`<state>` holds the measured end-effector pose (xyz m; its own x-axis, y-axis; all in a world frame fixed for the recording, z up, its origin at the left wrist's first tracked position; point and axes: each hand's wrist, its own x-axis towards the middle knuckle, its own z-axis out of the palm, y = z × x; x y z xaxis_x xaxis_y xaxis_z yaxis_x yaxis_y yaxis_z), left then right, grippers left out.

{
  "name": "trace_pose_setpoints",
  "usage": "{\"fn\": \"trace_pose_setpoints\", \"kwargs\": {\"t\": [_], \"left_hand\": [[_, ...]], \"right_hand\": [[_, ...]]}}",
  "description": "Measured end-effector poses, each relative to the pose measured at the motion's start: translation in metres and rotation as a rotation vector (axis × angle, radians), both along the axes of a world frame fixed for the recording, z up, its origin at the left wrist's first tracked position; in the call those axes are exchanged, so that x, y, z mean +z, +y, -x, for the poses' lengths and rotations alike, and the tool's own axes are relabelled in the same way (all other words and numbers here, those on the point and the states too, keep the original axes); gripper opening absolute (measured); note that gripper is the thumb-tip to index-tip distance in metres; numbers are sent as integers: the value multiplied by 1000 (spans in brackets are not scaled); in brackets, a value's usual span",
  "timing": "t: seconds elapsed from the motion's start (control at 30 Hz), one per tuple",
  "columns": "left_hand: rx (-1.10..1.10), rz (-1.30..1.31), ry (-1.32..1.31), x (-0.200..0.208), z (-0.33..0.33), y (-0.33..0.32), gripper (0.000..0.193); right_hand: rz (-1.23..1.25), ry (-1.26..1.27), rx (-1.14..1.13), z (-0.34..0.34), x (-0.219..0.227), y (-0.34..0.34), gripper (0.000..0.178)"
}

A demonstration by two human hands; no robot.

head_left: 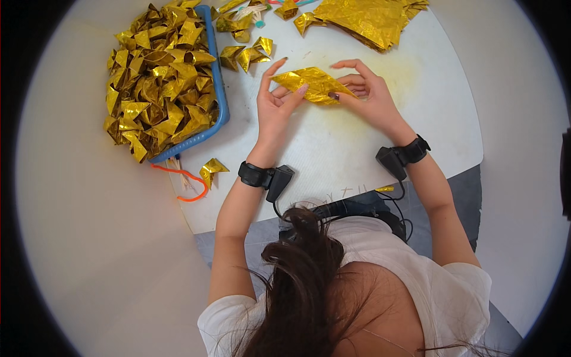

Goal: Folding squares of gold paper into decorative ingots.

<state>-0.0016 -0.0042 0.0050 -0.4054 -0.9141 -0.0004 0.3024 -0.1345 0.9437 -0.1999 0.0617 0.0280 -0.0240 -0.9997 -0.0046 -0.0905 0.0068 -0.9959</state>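
The person's two hands were apart, with one piece of gold paper stretched between them above the white table. The left hand pinched its left part, thumb on the near face and forefinger lifted clear; the right hand gripped the other end under its thumb, forefinger raised too. The right hand's remaining fingers were partly behind the paper, so I couldn't tell how they pressed on it.

As for writing, some faint strokes ran along the table's near edge — letters or mere scratches, I couldn't tell which.

To the left, a blue basket was heaped with folded gold pieces that hid its far side and its bottom. More loose pieces lay just right of it, and a stack of gold sheets was cut off at the top, as was a bundle of pale strings. An orange cord curled near a single folded piece. Black wristbands carried boxes whose cables slipped downward; dark hair covered part of the lap — the rest was hard to make out.
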Motion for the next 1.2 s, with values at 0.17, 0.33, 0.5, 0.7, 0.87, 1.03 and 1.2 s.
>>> {"fn": "trace_pose_setpoints", "kwargs": {"t": [0.17, 0.33, 0.5, 0.7, 0.87, 1.03, 1.2], "left_hand": [[-233, -283, 237, 12, 7, 5, 44], [-269, -454, 344, 9, 1, -1, 46], [-152, -213, 124, 2, 4, 4, 42], [-106, -17, 52, -5, 2, 2, 17], [-142, 135, -53, 0, 1, 5, 13], [-261, 413, -124, -1, 2, 7, 27], [-311, 669, -353, -4, 5, 5, 38]], "right_hand": [[166, 182, -105, -3, -10, 0, 24], [273, 276, 16, 3, -14, -4, 34], [234, 394, 48, -4, -7, -1, 32], [237, 280, -125, 9, -21, -8, 17], [297, 476, -318, 14, -29, -7, 17], [-107, -166, -179, -6, -20, -6, 24], [-88, -225, -221, -4, -29, -5, 26]]}}
